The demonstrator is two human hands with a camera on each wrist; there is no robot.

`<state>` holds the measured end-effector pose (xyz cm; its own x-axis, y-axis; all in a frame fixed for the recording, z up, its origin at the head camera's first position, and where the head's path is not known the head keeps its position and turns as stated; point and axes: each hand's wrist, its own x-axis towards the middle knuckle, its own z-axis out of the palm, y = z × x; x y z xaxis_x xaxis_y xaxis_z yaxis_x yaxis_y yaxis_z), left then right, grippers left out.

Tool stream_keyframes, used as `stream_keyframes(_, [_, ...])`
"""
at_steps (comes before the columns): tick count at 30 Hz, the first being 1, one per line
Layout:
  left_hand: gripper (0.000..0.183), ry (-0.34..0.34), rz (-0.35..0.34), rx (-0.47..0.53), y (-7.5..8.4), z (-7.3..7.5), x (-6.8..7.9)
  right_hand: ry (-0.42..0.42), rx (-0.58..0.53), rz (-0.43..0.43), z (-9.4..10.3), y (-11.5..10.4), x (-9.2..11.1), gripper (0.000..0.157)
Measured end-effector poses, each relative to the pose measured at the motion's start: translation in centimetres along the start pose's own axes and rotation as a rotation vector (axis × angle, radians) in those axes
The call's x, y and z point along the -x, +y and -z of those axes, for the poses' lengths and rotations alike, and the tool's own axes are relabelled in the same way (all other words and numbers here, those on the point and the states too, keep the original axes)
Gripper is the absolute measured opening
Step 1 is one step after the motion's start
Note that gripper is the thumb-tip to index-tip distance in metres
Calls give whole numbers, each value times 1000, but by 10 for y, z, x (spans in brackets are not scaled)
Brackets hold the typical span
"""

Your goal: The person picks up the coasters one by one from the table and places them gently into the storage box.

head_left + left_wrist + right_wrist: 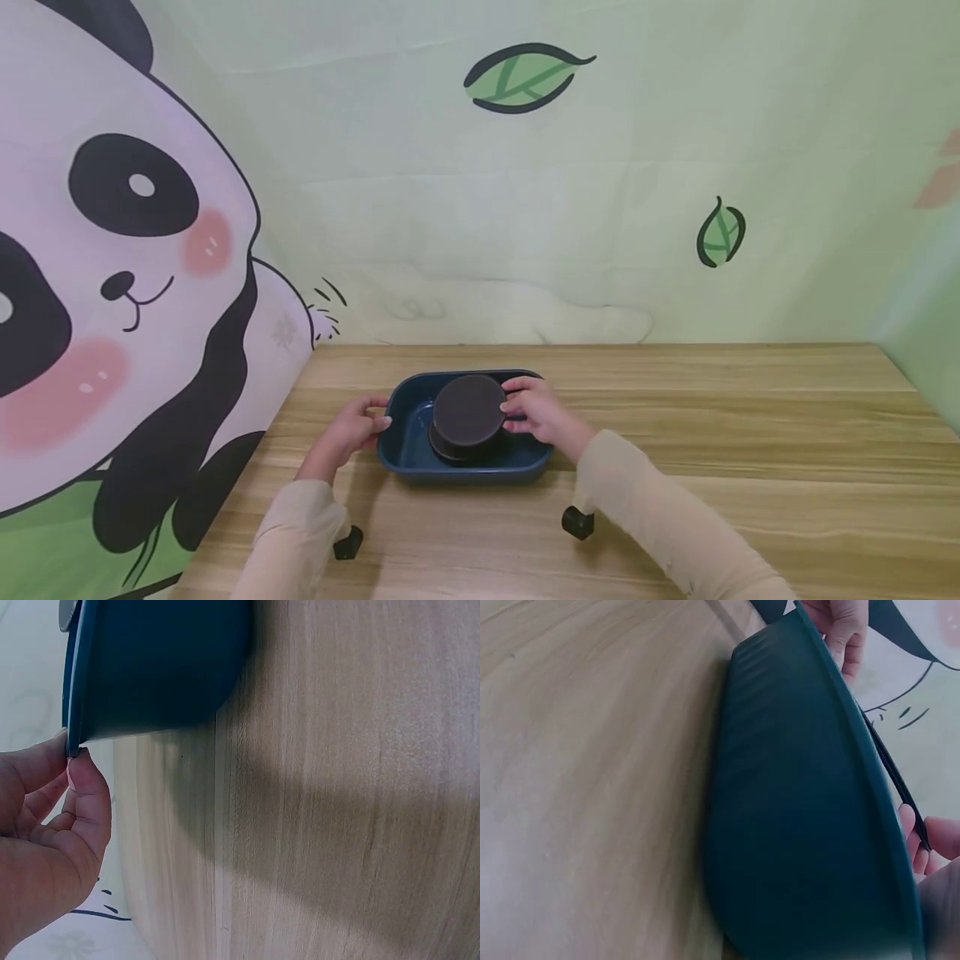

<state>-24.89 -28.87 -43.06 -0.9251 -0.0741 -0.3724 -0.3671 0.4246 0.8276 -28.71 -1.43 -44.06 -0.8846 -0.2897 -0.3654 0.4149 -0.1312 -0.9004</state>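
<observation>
A blue rectangular basin with rounded corners sits on the wooden table. Inside it is a dark round piece, its flat disc face up, with a darker edge below; I cannot tell whether it is an upturned bowl or a lidded container. My left hand pinches the basin's left rim between thumb and fingers, clearly seen in the left wrist view on the basin wall. At the right side of the round piece, my right hand pinches its edge; the right wrist view shows these fingers on a thin dark edge.
Wood-grain table extends around the basin. Behind it hangs a pale green cloth printed with leaves, and a large panda print stands at the left. Small black pieces show at both wrists.
</observation>
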Motion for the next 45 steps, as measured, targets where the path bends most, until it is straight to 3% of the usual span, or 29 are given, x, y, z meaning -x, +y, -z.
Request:
stream_keyframes(21, [38, 17, 3, 8, 0, -2, 2, 109, 143, -18, -14, 20, -13, 33])
stream_keyframes(33, [38, 15, -7, 10, 0, -2, 3, 130, 308, -22, -15, 18, -8, 34])
stream_keyframes(45, [38, 15, -15, 5, 0, -2, 3, 125, 337, -17, -16, 18, -6, 33])
